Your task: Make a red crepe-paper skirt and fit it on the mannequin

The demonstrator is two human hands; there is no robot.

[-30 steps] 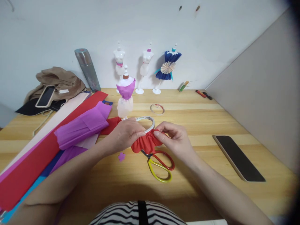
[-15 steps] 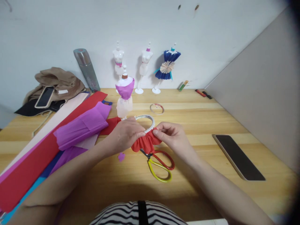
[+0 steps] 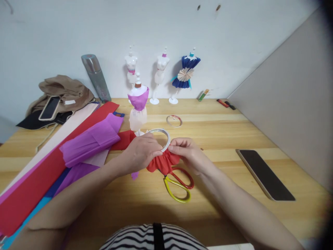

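Between my hands hangs a gathered strip of red crepe paper [image 3: 163, 162], bunched into folds below a white roll of tape [image 3: 167, 139]. My left hand [image 3: 142, 151] is closed on the tape roll and the left end of the red paper, thumb on top. With thumb and index finger, my right hand [image 3: 186, 151] pinches the red paper's upper right edge, close against the roll. Under the paper lie scissors [image 3: 178, 199] with one yellow and one red handle; their blades are mostly hidden. A small purple paper scrap [image 3: 134, 175] is partly covered by my left hand.
A small dress form in purple paper [image 3: 139, 100] stands just beyond my hands. Behind it are more forms, one in a blue paper dress [image 3: 185, 73]. Crepe sheets [image 3: 91, 140], a bottle [image 3: 96, 78] and cloth [image 3: 65, 88] lie left; a phone [image 3: 265, 175] lies right.
My right hand has shifted slightly left toward the tape roll, its fingers now closer to the roll's edge. The red paper hangs a little differently, and my left hand covers more of the purple scrap.
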